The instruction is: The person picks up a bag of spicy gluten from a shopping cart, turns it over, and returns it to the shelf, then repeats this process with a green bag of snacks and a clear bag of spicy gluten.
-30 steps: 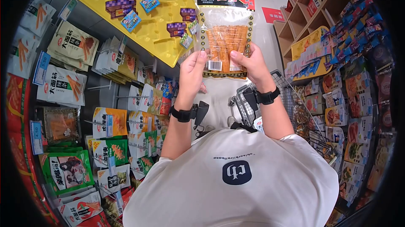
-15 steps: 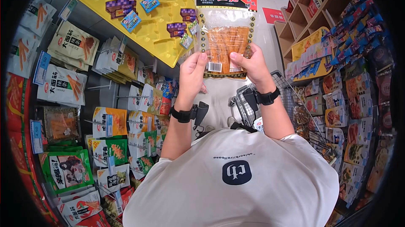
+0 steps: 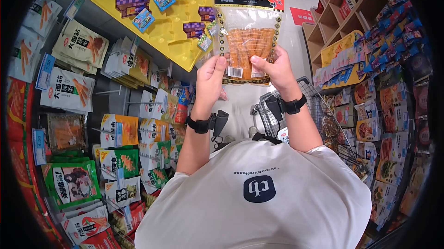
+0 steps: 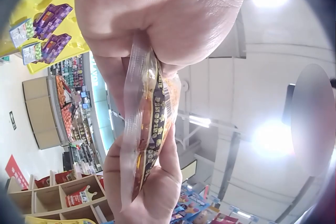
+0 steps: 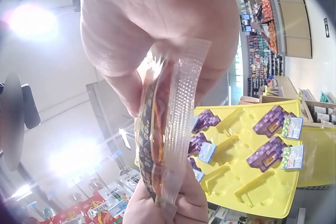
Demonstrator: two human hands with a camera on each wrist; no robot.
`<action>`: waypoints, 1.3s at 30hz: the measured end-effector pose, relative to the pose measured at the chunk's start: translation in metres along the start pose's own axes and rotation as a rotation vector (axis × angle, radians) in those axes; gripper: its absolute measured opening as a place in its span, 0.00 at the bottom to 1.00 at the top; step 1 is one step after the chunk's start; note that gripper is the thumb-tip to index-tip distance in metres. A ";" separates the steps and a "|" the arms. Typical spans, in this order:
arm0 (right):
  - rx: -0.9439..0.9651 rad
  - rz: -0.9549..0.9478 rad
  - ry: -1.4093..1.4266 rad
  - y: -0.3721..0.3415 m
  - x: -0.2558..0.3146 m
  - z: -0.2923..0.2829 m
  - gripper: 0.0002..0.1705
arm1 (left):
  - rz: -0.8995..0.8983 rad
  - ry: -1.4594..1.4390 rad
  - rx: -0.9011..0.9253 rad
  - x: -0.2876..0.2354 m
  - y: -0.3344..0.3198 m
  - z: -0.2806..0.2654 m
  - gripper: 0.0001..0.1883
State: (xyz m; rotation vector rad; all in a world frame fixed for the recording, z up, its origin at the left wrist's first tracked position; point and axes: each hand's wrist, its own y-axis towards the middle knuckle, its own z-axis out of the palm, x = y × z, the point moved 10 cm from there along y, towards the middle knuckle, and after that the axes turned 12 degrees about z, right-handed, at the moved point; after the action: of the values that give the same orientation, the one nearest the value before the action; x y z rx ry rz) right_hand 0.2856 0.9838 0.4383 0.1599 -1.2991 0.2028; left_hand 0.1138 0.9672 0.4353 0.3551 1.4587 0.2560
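A clear snack bag [image 3: 249, 40] with a black and red header and orange strips inside is held upright in front of the chest in the head view. The left hand [image 3: 211, 80] pinches its lower left edge, thumb on the front. At the lower right edge the right hand [image 3: 279, 73] grips it, its thumb over the front near a barcode. Both wrist views show the bag edge-on, its sealed side [image 4: 135, 124] between thumb and fingers in the left one and its ribbed seal [image 5: 184, 98] in the right one.
Hanging snack packs [image 3: 69, 91] fill the rack at left. A yellow display tray [image 3: 175, 36] slants at upper left. A wire shopping cart [image 3: 319, 110] stands right of the body, before shelves of packs [image 3: 393, 128]. Wooden cubbies [image 3: 323, 27] are at upper right.
The bag's top has tilted slightly, so its header shows larger and more face-on than a second ago. Both hands keep their hold, nearly unmoved.
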 end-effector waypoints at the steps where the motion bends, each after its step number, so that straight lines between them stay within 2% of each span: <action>1: -0.003 -0.019 0.004 0.000 0.003 0.001 0.24 | 0.004 0.005 -0.008 0.001 0.000 -0.001 0.23; 5: -0.008 -0.046 0.040 0.000 0.006 0.002 0.25 | 0.039 -0.014 -0.045 -0.001 0.001 -0.001 0.22; 9: -0.041 -0.024 0.025 0.003 0.003 0.002 0.26 | -0.013 -0.028 -0.073 0.001 0.001 -0.002 0.22; 11: -0.001 0.021 0.026 0.006 -0.001 0.004 0.26 | 0.163 -0.003 -0.115 -0.010 0.006 -0.004 0.23; 12: 0.004 0.022 0.026 0.006 -0.001 0.003 0.26 | 0.164 0.000 -0.120 -0.008 0.006 -0.005 0.23; 14: 0.088 0.051 -0.142 0.006 -0.005 0.013 0.26 | 0.129 -0.011 -0.160 0.000 0.005 -0.014 0.23; 15: 0.095 0.053 -0.142 0.007 -0.006 0.013 0.26 | 0.128 -0.007 -0.167 -0.001 0.004 -0.016 0.23; 17: 0.077 0.077 -0.117 0.009 -0.008 0.010 0.25 | 0.009 -0.052 -0.169 0.009 0.000 -0.016 0.23; 21: 0.057 0.057 -0.178 0.017 -0.015 0.004 0.24 | 0.070 -0.081 -0.115 -0.009 0.002 0.001 0.26; 23: 0.057 0.067 -0.150 0.018 -0.015 0.005 0.21 | 0.093 0.244 -0.026 -0.019 0.000 0.008 0.30; 29: 0.150 0.104 -0.092 0.024 -0.022 0.021 0.17 | -0.054 0.164 -0.170 -0.001 -0.013 -0.004 0.28; 39: 0.335 0.149 -0.067 0.030 -0.041 0.054 0.13 | -0.016 0.111 -0.311 -0.018 -0.038 -0.021 0.22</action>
State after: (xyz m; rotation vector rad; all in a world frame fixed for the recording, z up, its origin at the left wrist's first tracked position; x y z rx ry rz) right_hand 0.2171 0.9984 0.4127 0.3571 -1.3374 0.5468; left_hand 0.0893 0.9275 0.4354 0.0778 1.5024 0.4896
